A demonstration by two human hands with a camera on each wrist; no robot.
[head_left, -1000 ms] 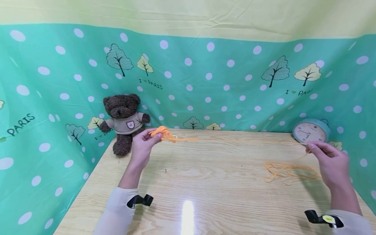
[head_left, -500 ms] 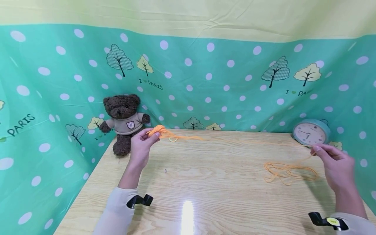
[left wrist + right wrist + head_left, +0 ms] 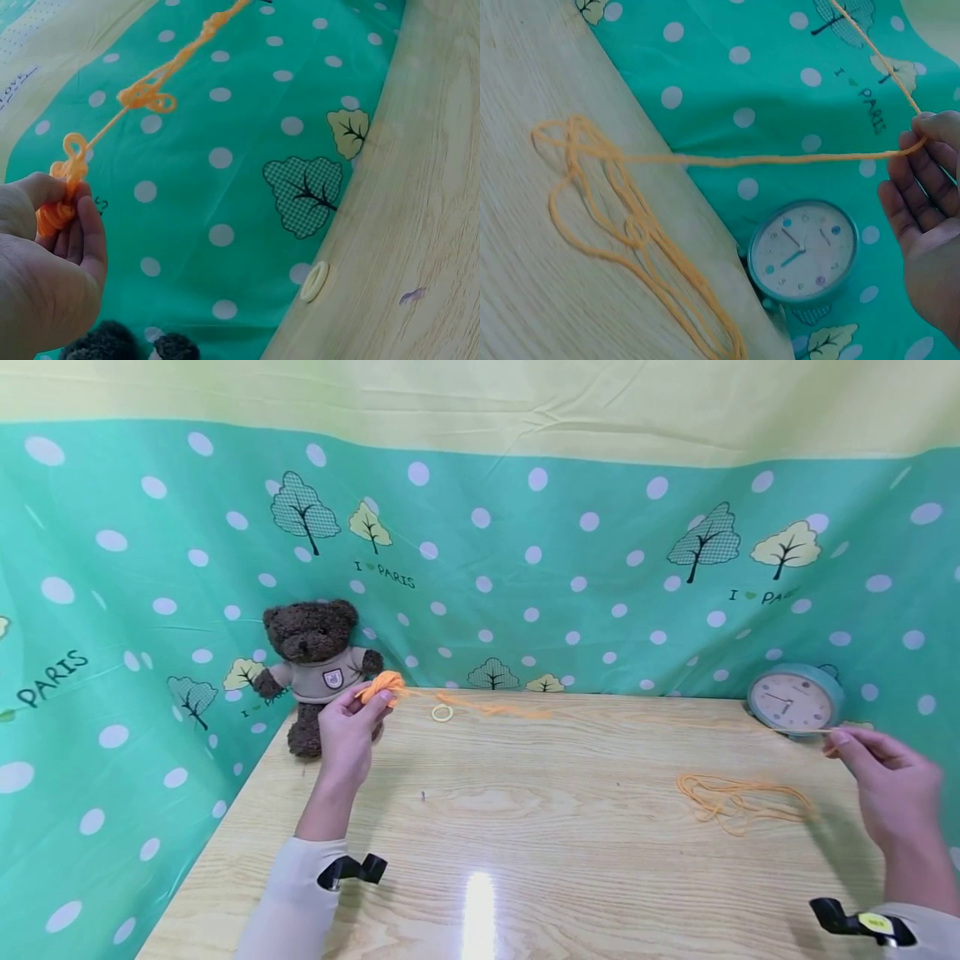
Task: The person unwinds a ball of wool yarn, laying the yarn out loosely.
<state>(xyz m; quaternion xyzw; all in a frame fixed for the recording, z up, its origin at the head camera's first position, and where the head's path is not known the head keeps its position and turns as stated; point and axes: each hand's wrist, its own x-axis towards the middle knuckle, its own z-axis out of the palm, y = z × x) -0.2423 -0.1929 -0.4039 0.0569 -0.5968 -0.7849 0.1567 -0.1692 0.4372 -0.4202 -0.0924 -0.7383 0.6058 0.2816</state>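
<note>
Yarn (image 3: 384, 682) spanning above the worktop (image 3: 540, 827)
Left hand (image 3: 347, 733) pinches the bundle (image 3: 56, 216), right hand (image 3: 896, 785) the strand (image 3: 780, 159). Only the right wrist view shows this strand running to the coil (image 3: 676, 259) near the clock (image 3: 793, 697).

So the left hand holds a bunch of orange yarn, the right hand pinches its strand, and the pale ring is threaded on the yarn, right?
Not quite: the ring isn't threaded on the yarn. The head view shows it lying on the table, apart from the yarn. The rest is right: the left hand grips the bunch, and the right hand pinches the strand.
</note>
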